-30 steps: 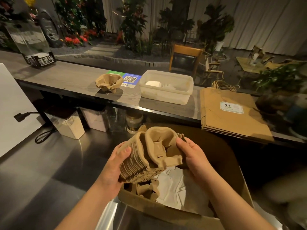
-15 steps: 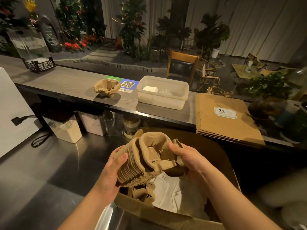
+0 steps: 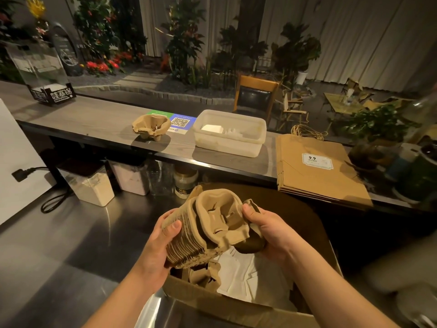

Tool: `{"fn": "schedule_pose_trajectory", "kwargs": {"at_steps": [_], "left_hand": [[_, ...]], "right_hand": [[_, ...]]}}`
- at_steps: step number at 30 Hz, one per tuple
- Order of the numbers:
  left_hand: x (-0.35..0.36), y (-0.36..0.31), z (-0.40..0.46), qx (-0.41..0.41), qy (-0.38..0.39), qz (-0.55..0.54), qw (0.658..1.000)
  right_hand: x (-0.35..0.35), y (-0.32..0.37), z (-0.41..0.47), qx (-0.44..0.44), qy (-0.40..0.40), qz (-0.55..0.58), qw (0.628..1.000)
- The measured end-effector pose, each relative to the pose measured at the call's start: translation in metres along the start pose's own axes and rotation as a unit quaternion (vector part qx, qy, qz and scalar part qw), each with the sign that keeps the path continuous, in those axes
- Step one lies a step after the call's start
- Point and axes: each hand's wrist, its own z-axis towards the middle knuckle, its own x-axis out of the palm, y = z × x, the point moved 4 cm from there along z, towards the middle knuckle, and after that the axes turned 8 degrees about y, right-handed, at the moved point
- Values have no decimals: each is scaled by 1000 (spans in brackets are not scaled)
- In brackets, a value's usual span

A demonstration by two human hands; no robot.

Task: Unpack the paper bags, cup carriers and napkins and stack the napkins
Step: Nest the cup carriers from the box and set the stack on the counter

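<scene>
Two surfaces across the frame: long grey wood-grain counter [image 3: 99,119] running from upper left to right, dull stainless-steel worktop [image 3: 61,252] below it at lower left. Open brown cardboard box [image 3: 236,306] at lower centre, white paper napkins [image 3: 248,275] and loose moulded-pulp carriers [image 3: 203,275] lying inside. Flat stack of brown paper bags [image 3: 316,166] with a white "9.9" label at right of the counter. Translucent white rectangular plastic tub [image 3: 229,136] at centre of the counter, single brown pulp cup carrier [image 3: 151,126] to its left, blue-and-green QR-code sign [image 3: 179,123] between them. Thick nested stack of brown pulp cup carriers [image 3: 201,230] held tilted above the box, between both hands. Left hand [image 3: 156,245] gripping the stack's ribbed left side, thumb across the edges. Right hand [image 3: 272,230] pinching the front carrier's right rim, thumb on top, fingers curled beneath. Hands apart, stack bridging them.
</scene>
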Motion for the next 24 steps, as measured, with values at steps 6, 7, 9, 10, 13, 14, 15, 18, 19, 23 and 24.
{"fn": "schedule_pose_trajectory", "kwargs": {"at_steps": [6, 7, 9, 10, 13, 14, 15, 18, 19, 23, 24], "left_hand": [[1, 0, 0, 1, 0, -7, 1000], [1, 0, 0, 2, -1, -10, 1000], [2, 0, -1, 5, -2, -14, 1000], [3, 0, -1, 6, -3, -15, 1000], [6, 0, -2, 14, -5, -13, 1000], [7, -1, -2, 17, -5, -15, 1000], [8, -1, -2, 19, -4, -18, 1000], [11, -4, -1, 16, -6, -23, 1000], [11, -4, 0, 13, -7, -25, 1000], [9, -7, 0, 7, -7, -33, 999], [8, -8, 0, 7, -4, -33, 999]], "right_hand": [[0, 0, -1, 0, -14, -3, 1000], [0, 0, -2, 4, -17, -10, 1000], [-3, 0, -2, 9, -27, -37, 999], [-4, 1, -1, 13, -33, -56, 998], [-5, -2, -1, 35, -26, -100, 994], [-4, -4, -1, 44, -17, -110, 993], [-3, -6, -1, 47, -10, -115, 992], [0, -7, 0, 28, -10, -140, 990], [2, -6, 0, 14, -12, -174, 985], [6, 2, -1, -58, -88, -222, 969], [6, 5, -3, -89, -112, -216, 966]]}}
